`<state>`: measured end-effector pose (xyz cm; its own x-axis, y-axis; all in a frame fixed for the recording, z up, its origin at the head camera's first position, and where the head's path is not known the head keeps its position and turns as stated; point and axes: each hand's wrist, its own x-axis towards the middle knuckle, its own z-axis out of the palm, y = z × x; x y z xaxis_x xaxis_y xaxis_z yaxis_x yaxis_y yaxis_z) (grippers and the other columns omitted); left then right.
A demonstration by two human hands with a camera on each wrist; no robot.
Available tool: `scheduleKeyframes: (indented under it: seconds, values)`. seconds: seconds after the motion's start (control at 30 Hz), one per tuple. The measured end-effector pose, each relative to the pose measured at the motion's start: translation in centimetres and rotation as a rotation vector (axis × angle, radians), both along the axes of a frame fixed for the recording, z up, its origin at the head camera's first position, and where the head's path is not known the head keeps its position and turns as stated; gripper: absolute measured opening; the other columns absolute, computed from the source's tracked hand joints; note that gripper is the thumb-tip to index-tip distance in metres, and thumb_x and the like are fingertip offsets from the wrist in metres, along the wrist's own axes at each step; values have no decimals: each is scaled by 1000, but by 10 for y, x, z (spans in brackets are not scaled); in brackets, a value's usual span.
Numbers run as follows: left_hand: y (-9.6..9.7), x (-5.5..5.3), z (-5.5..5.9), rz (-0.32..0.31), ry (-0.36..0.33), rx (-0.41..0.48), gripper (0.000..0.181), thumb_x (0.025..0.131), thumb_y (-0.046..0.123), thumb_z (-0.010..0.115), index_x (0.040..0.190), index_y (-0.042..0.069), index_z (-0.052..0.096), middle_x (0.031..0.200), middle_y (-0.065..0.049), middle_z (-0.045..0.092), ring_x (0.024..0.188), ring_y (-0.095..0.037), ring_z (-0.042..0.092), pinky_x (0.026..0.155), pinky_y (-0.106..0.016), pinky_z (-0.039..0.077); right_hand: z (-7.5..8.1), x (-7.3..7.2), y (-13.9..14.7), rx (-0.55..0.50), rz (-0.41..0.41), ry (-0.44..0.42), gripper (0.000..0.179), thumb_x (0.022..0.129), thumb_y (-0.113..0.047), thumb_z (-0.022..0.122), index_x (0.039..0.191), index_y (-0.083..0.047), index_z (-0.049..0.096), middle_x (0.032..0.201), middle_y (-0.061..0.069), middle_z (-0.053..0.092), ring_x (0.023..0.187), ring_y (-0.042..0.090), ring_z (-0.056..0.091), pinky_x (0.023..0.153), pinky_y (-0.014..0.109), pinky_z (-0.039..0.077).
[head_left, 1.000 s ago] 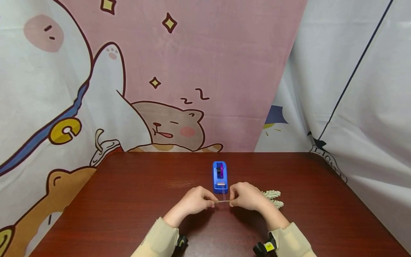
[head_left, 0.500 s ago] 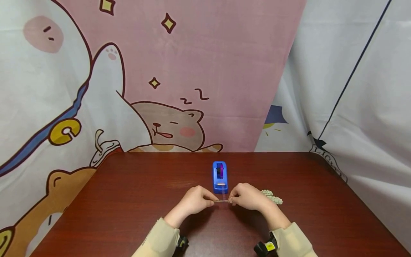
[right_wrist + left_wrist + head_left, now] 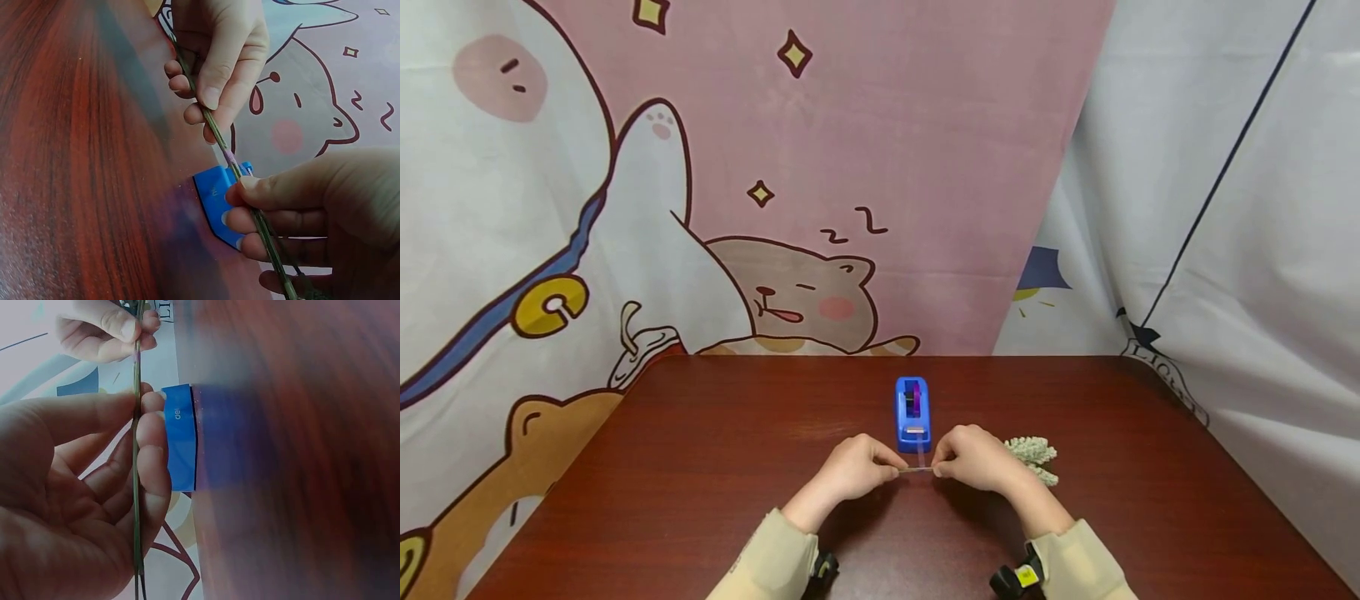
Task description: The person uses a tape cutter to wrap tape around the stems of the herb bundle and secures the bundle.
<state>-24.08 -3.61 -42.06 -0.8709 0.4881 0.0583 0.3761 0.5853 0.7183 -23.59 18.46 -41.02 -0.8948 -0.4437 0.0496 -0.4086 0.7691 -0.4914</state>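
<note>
Thin green stems (image 3: 916, 470) stretch level between both hands above the table. My left hand (image 3: 859, 468) pinches them at one side, and in the left wrist view the stems (image 3: 137, 506) run on across its palm. My right hand (image 3: 973, 458) pinches the other side with thumb and fingertips. Pale green, grainy flower heads (image 3: 1032, 450) stick out beyond the right hand, which partly hides them. From the blue tape dispenser (image 3: 913, 443) just behind, a strip of clear tape (image 3: 922, 456) reaches the stems. A pinkish wrap (image 3: 229, 155) shows on the stems between the hands.
A dark red-brown wooden table (image 3: 737, 433) lies under everything. Behind it hangs a cartoon-printed cloth (image 3: 940, 167), with a white cloth (image 3: 1262, 250) at the right. Black wrist cameras sit below both hands, one being the right wrist camera (image 3: 1017, 579).
The flower heads have shifted and turned about the stem line, together and then apart again. My right hand has moved slightly left, nearer the left hand. The dispenser has stayed put.
</note>
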Motion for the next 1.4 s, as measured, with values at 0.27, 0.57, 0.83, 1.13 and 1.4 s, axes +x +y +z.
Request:
scheduleKeyframes:
  seconds: [0.27, 0.57, 0.83, 1.13, 1.4]
  values:
    - [0, -2, -2, 19, -37, 5, 13, 85, 7, 68, 87, 12, 79, 66, 6, 65, 53, -4, 54, 48, -23, 40, 0, 0, -2, 5, -20, 46, 18, 78, -9, 76, 66, -20, 68, 62, -15, 57, 58, 6, 46, 53, 27, 41]
    - [0, -1, -3, 3, -24, 2, 14, 87, 5, 64, 88, 9, 78, 69, 5, 67, 55, -3, 51, 49, -22, 37, -2, -1, -5, 17, -52, 106, 21, 75, -10, 78, 64, -22, 64, 63, -16, 55, 60, 6, 47, 57, 28, 42]
    - [-1, -1, -1, 23, 55, 7, 9, 84, 8, 71, 83, 13, 79, 74, 9, 69, 67, -6, 51, 63, -27, 42, -6, -2, -7, 6, -93, 161, 25, 72, -8, 80, 65, -20, 59, 66, -12, 52, 62, 8, 48, 58, 30, 42]
    - [0, -3, -3, 66, 107, 19, 10, 83, 10, 74, 83, 17, 80, 81, 6, 72, 71, -6, 56, 65, -28, 46, -7, -3, -6, -2, -145, 149, 24, 72, -15, 82, 66, -21, 60, 66, -12, 53, 61, 9, 46, 57, 31, 41]
    - [0, -3, -3, 78, 145, 22, 10, 83, 9, 75, 84, 17, 80, 85, 4, 73, 75, -7, 59, 66, -26, 47, -5, -3, -4, 22, -76, 81, 8, 83, -18, 73, 75, -20, 73, 73, -13, 63, 65, 6, 52, 62, 32, 47]
